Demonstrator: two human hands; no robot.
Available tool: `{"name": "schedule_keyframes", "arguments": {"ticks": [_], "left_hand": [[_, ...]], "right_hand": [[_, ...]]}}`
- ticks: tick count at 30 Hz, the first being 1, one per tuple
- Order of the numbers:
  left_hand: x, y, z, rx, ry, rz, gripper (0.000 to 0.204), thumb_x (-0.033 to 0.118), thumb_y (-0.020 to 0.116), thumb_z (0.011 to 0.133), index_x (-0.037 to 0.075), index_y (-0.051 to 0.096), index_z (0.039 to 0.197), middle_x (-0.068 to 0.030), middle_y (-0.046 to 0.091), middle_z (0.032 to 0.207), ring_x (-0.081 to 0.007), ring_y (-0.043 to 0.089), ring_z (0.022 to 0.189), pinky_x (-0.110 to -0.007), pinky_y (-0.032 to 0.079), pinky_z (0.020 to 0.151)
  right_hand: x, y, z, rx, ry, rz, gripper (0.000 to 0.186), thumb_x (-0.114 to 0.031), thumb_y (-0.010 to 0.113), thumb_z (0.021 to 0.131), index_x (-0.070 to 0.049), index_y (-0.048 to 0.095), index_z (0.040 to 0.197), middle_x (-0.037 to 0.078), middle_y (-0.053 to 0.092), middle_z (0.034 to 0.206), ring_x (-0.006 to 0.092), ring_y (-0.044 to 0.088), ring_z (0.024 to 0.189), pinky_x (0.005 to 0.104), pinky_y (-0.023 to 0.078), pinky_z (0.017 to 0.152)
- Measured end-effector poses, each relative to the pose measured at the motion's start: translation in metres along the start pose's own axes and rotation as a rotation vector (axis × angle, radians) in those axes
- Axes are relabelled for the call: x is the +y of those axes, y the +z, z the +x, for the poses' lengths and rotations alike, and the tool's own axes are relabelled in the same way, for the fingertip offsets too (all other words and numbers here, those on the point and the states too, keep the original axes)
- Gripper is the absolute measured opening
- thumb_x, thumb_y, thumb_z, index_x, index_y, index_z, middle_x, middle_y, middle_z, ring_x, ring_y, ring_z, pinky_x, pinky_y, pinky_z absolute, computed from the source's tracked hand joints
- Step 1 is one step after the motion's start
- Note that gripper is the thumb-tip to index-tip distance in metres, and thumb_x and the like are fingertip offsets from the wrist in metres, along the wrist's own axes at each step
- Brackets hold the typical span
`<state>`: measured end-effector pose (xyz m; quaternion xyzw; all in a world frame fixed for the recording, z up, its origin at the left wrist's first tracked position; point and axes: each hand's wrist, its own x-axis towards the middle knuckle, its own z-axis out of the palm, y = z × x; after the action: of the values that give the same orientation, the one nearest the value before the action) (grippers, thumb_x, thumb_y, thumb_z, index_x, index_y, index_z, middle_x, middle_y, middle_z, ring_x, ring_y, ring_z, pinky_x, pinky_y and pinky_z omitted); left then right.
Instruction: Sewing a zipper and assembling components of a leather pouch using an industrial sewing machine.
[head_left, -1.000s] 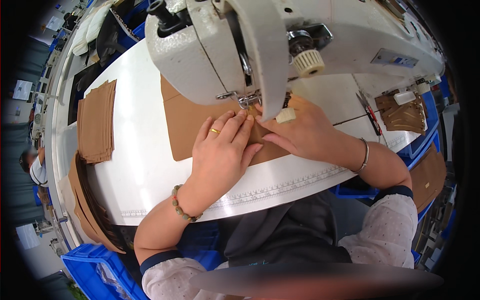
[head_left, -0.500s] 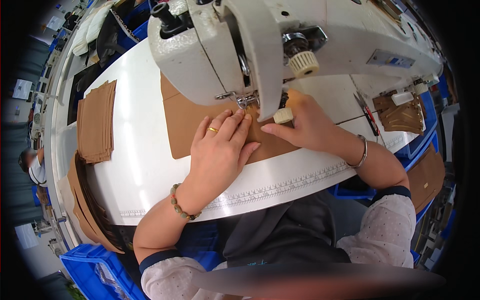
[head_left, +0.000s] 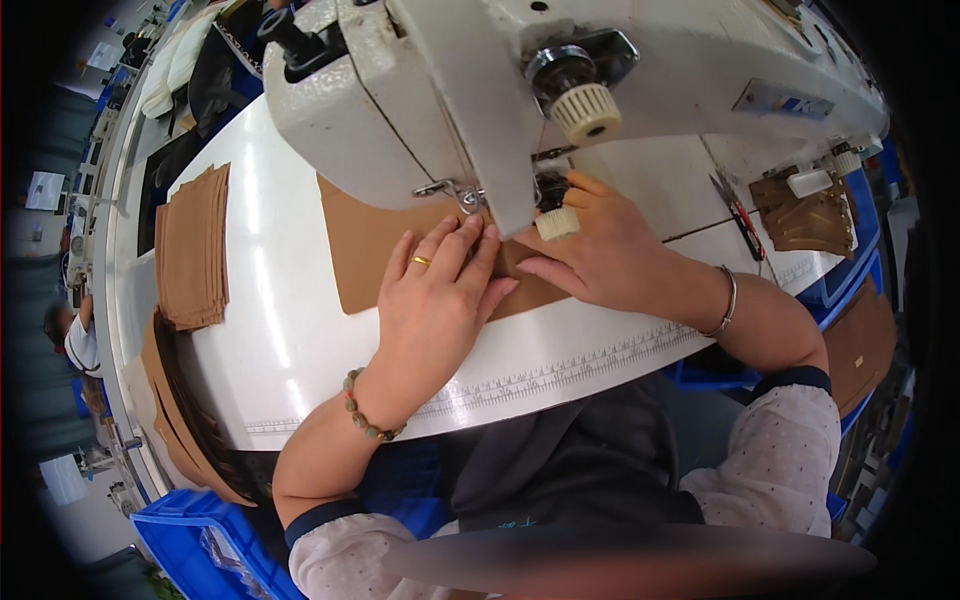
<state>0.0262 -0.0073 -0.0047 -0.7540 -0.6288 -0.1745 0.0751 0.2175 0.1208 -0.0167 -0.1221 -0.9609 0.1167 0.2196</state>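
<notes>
A flat brown panel (head_left: 362, 262), leather or something like it, lies on the white table under the head of a sewing machine (head_left: 420, 90). My left hand (head_left: 432, 285) rests flat on the panel with fingers stretched toward the presser foot (head_left: 470, 198); a gold ring shows on one finger. On the right side, my right hand (head_left: 600, 245) lies on the panel beside the machine's needle end, thumb stretched toward the left hand. Its fingertips are partly hidden behind the machine's cream knob (head_left: 557, 223). The needle point is hard to make out.
Brown pieces are stacked (head_left: 192, 248) at the left, with more curved panels (head_left: 180, 410) hanging at the table's edge. Red-handled snips (head_left: 742, 222) and small brown parts (head_left: 800, 215) lie at the right. A printed ruler (head_left: 560, 375) follows the front edge. A blue crate (head_left: 205, 535) stands lower left.
The view has shifted slightly, so the machine head appears further left. My right hand has drawn a little closer to the left one; the left hand stays flat on the panel.
</notes>
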Motion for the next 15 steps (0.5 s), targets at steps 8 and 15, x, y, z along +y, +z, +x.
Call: {"name": "schedule_keyframes", "arguments": {"ticks": [8, 15], "left_hand": [[-0.0064, 0.0054, 0.0046, 0.015, -0.016, 0.035, 0.040, 0.032, 0.081, 0.084, 0.005, 0.076, 0.113, -0.0089, 0.070, 0.130, -0.0249, 0.066, 0.122, -0.039, 0.050, 0.093], [-0.0073, 0.0053, 0.0052, 0.021, -0.010, 0.041, 0.040, 0.032, 0.081, 0.085, 0.005, 0.076, 0.114, -0.0082, 0.071, 0.130, -0.0249, 0.066, 0.121, -0.038, 0.050, 0.092]], "right_hand": [[0.0093, 0.0002, 0.0061, -0.004, -0.012, -0.024, 0.036, -0.029, 0.076, 0.088, -0.006, 0.070, 0.115, 0.006, 0.069, 0.119, 0.0267, 0.060, 0.127, 0.0462, 0.043, 0.113], [0.0098, 0.0012, 0.0053, -0.004, -0.022, -0.017, 0.037, -0.028, 0.076, 0.088, -0.006, 0.070, 0.116, 0.006, 0.069, 0.122, 0.0268, 0.060, 0.127, 0.0468, 0.043, 0.113]]}}
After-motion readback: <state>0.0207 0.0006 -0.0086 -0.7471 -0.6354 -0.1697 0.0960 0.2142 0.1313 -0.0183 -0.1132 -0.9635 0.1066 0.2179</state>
